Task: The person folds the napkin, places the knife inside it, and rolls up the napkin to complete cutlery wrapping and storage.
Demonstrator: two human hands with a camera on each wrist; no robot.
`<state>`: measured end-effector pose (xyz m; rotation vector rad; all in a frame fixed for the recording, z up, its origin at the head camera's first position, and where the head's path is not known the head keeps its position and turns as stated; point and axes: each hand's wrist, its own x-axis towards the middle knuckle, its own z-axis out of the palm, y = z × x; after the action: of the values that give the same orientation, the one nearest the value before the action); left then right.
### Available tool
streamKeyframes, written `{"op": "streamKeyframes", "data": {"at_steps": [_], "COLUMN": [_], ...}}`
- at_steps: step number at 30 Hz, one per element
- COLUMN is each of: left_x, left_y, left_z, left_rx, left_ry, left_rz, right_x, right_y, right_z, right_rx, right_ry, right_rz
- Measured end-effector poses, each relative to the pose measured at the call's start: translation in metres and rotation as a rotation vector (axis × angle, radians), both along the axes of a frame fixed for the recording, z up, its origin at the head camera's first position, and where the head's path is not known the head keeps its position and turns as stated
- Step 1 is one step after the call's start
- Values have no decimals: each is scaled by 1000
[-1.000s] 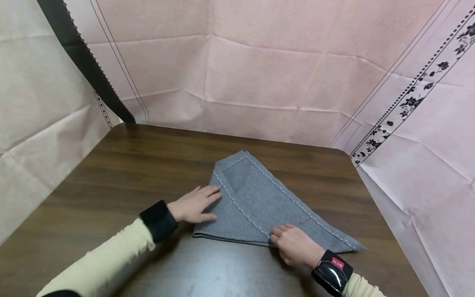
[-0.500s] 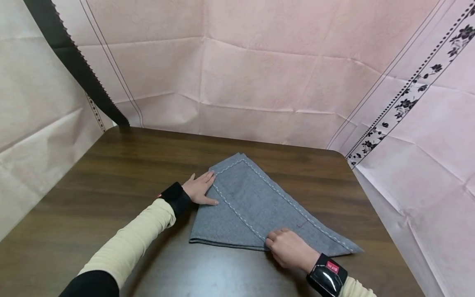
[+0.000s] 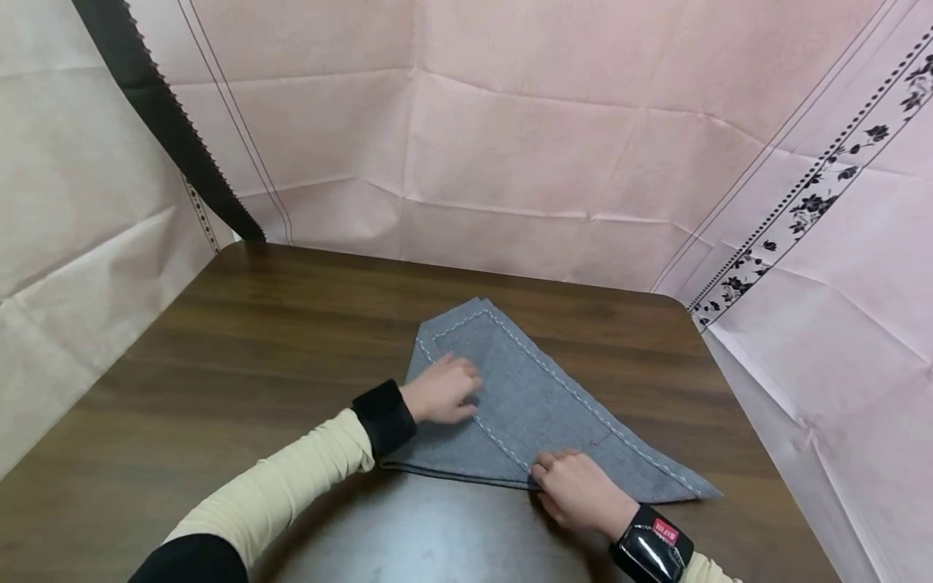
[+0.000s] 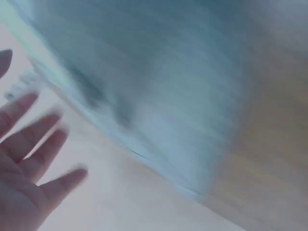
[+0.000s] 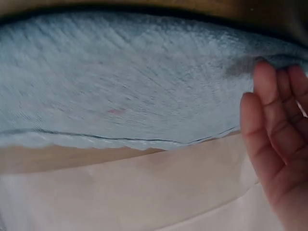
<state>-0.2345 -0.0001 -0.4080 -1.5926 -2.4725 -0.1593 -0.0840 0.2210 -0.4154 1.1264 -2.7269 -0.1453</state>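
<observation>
Two hands at work on a grey cloth. The left hand is over the left part of the cloth, its fingers spread in the left wrist view; whether they touch the fabric cannot be told. The right hand, fingers curled, pinches the near edge. The cloth lies folded across the middle of the counter, one point reaching out to the right, with pale stitching running inside its borders. Beyond the counter hangs a pink sheet.

The step in hand appears to be arranging and flattening the folded cloth. Done well, it would probably call for a steady pinch at the near edge while the flat left hand sweeps outward, the layers kept aligned and the stitched border unrumpled.

Hard to make out: the left wrist view is blurred; the exact meeting of right thumb and fabric is partly covered; the lower layers of the fold are hidden; the counter's near side is cut off. A small reddish mark on the cloth cannot be identified.
</observation>
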Motion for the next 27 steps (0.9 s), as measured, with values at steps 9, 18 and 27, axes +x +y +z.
{"op": "streamKeyframes", "data": {"at_steps": [9, 18, 27], "left_x": [72, 80, 72], "left_y": [54, 77, 85], "left_z": [2, -2, -8], "left_rx": [-205, -237, -175], "left_ry": [-137, -146, -306], "left_rz": [-237, -311, -330], "right_x": [10, 31, 73], "right_y": [23, 50, 119], "right_z": [7, 8, 15], "right_rx": [-336, -390, -348], "right_ry": [-292, -254, -349], "right_rz": [-71, -132, -910]}}
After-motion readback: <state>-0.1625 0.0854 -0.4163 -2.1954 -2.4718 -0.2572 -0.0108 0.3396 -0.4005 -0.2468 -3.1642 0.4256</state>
